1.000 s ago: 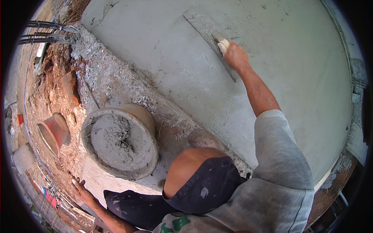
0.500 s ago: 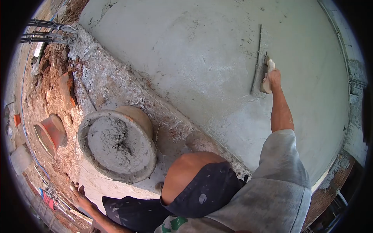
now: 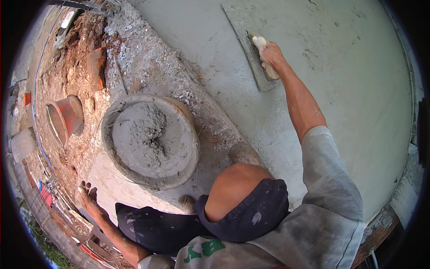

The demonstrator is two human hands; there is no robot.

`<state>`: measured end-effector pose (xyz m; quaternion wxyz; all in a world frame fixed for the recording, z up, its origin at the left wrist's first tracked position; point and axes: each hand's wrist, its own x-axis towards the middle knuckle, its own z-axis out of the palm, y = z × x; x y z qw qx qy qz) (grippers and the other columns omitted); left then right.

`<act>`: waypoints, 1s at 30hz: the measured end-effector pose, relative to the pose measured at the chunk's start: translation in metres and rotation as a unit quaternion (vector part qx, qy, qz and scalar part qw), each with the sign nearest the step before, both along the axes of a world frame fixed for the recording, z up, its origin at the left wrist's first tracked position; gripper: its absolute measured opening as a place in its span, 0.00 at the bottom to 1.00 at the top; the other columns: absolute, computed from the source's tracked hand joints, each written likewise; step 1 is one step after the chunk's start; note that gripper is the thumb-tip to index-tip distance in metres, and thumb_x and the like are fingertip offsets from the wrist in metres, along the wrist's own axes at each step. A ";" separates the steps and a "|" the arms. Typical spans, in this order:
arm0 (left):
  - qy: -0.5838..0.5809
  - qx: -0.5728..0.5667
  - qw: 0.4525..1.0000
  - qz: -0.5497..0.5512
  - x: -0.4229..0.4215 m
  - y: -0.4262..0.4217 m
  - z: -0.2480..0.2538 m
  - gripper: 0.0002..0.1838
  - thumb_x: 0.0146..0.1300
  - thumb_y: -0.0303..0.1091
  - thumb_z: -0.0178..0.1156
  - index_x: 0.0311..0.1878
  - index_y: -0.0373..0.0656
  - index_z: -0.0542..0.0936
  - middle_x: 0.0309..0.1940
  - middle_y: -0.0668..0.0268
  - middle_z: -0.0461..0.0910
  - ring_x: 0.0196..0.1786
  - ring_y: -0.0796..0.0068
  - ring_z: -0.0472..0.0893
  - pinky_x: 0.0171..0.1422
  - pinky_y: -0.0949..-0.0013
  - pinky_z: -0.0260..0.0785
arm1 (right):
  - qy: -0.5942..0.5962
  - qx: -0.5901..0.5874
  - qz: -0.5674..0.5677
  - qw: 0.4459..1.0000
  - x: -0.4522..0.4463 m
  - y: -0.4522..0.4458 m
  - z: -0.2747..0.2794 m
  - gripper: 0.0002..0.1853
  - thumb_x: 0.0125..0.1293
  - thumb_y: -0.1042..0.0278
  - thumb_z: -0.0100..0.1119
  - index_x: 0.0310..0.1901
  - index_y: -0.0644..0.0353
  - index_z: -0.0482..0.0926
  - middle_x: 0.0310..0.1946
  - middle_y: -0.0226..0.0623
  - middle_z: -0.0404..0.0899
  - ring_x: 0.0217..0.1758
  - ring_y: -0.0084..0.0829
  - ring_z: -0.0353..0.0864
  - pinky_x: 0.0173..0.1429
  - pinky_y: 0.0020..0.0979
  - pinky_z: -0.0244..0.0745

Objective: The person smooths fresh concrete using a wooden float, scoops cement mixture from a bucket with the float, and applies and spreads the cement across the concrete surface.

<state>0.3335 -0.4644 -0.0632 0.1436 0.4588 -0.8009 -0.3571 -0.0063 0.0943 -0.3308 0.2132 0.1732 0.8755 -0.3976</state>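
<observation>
My right hand (image 3: 270, 53) is wrapped round the pale handle of a plastering float (image 3: 242, 39). The float's long, cement-coated blade lies against smooth wet cement (image 3: 340, 89). Out to the lower left, my left hand (image 3: 90, 197) is empty, its fingers curled slightly and apart, with dark smears on the fingertips. Between the hands stands a round tub (image 3: 195, 148) with a thick crusted rim. Grey mortar (image 3: 150, 130) is heaped inside it.
A reddish bucket (image 3: 69, 114) lies tipped on rubble at the left. A broken brick piece (image 3: 96, 69) and a thin stick (image 3: 120, 74) lie nearby. My bent knee (image 3: 233, 188) is close to the tub and the cement edge. Dark rods (image 3: 83, 5) jut out at the top left.
The float in my right hand has swept left across the cement and turned, its top end now leaning left. The view has shifted somewhat. My left hand stays empty at the lower left.
</observation>
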 end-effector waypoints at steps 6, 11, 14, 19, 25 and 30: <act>0.008 0.005 1.000 -0.002 0.000 -0.004 -0.005 0.25 0.72 0.47 0.44 0.61 0.39 0.72 0.48 0.61 0.77 0.41 0.72 0.74 0.55 0.67 0.65 | 0.042 0.042 0.227 0.972 0.047 -0.064 -0.011 0.18 0.65 0.60 0.49 0.45 0.69 0.74 0.32 0.54 0.81 0.34 0.49 0.83 0.43 0.41 0.76; 0.000 0.009 1.000 0.006 -0.008 -0.001 -0.006 0.26 0.72 0.49 0.43 0.62 0.40 0.71 0.50 0.60 0.76 0.44 0.72 0.74 0.58 0.67 0.64 | 0.032 0.051 0.228 0.972 0.112 -0.097 0.009 0.20 0.64 0.59 0.51 0.46 0.71 0.72 0.36 0.58 0.80 0.42 0.57 0.80 0.47 0.48 0.74; -0.011 0.010 1.000 -0.014 -0.016 0.005 -0.006 0.26 0.71 0.49 0.42 0.63 0.41 0.70 0.51 0.60 0.76 0.46 0.71 0.74 0.59 0.66 0.64 | 0.040 0.039 0.205 0.977 0.126 -0.106 0.014 0.22 0.64 0.57 0.52 0.46 0.72 0.71 0.35 0.60 0.80 0.43 0.56 0.80 0.47 0.48 0.75; -0.011 0.024 1.000 -0.013 -0.017 -0.016 -0.021 0.27 0.71 0.49 0.43 0.65 0.40 0.68 0.55 0.58 0.74 0.48 0.70 0.74 0.59 0.66 0.64 | 0.029 0.096 0.190 0.977 0.130 -0.095 0.020 0.20 0.65 0.60 0.51 0.47 0.72 0.68 0.34 0.59 0.80 0.39 0.56 0.81 0.45 0.50 0.75; -0.015 0.024 0.997 -0.067 -0.033 -0.027 -0.033 0.27 0.71 0.49 0.44 0.62 0.38 0.70 0.50 0.60 0.74 0.46 0.69 0.73 0.57 0.67 0.65 | 0.072 0.160 0.054 0.983 0.106 -0.019 0.021 0.24 0.67 0.50 0.48 0.44 0.70 0.69 0.34 0.57 0.80 0.39 0.56 0.81 0.44 0.49 0.76; -0.021 0.013 0.997 -0.075 -0.044 -0.007 -0.030 0.25 0.71 0.47 0.43 0.62 0.38 0.71 0.49 0.60 0.74 0.46 0.69 0.72 0.56 0.66 0.66 | 0.040 0.252 -0.110 0.961 0.090 0.081 0.021 0.26 0.66 0.48 0.49 0.45 0.70 0.71 0.40 0.59 0.80 0.47 0.55 0.79 0.51 0.48 0.73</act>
